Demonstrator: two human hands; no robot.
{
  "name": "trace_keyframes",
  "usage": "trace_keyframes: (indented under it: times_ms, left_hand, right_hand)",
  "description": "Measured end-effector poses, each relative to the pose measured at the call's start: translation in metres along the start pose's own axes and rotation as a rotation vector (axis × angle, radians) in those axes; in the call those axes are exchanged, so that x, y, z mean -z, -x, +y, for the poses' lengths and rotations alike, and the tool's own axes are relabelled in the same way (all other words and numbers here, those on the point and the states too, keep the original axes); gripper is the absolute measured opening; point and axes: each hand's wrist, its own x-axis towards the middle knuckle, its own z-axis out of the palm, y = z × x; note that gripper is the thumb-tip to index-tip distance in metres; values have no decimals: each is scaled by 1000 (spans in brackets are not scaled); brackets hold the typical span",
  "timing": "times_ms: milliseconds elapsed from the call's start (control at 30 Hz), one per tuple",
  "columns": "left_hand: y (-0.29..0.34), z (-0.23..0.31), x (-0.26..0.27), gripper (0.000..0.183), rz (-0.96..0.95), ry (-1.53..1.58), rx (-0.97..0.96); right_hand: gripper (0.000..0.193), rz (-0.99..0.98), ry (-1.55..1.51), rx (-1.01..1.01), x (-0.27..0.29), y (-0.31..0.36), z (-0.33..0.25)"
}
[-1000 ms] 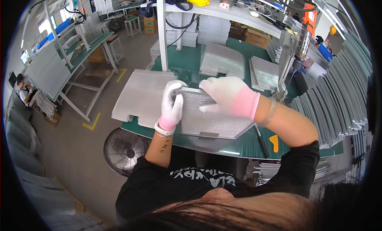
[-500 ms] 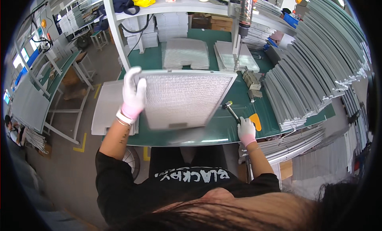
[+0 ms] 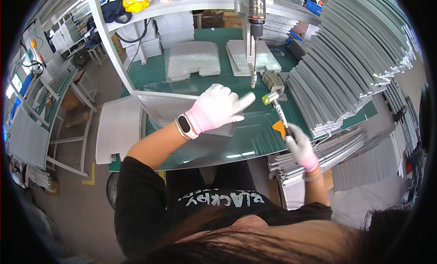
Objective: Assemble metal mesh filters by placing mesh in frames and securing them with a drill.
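My right hand, in a white and pink glove, grips the black handle end of a small hammer. The hammer is raised above the table, its head showing a yellow-green face. My left hand, gloved alike, is over the right part of a framed mesh panel, index finger stretched out and thumb apart. That hand and forearm hide much of the panel, which looks tilted. Whether the glove touches the frame I cannot tell. An orange flat piece lies beside the hammer's handle.
A power driver hangs over the green table. Mesh sheets lie at the back, more panels at the left. Tall stacked frame strips crowd the right. Small metal blocks stand near the driver tip.
My left hand has left the panel's upper left corner and moved right. My right hand has lifted the hammer off the table. The panel sits lower and further left in view; the whole view has shifted.
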Motion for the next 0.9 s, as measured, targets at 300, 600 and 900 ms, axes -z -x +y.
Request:
trace_keyframes:
  times_ms: [300,600,900]
  left_hand:
    - [-4,17,-53,73,516,64,476]
    - [10,-1,-54,75,482,50,487]
    - [14,-1,-52,77,478,91,452]
  right_hand:
    - [58,302,82,371,51,-48,-80]
    - [52,205,166,229,45,-61,-104]
    - [60,-35,453,351,29,-66,-93]
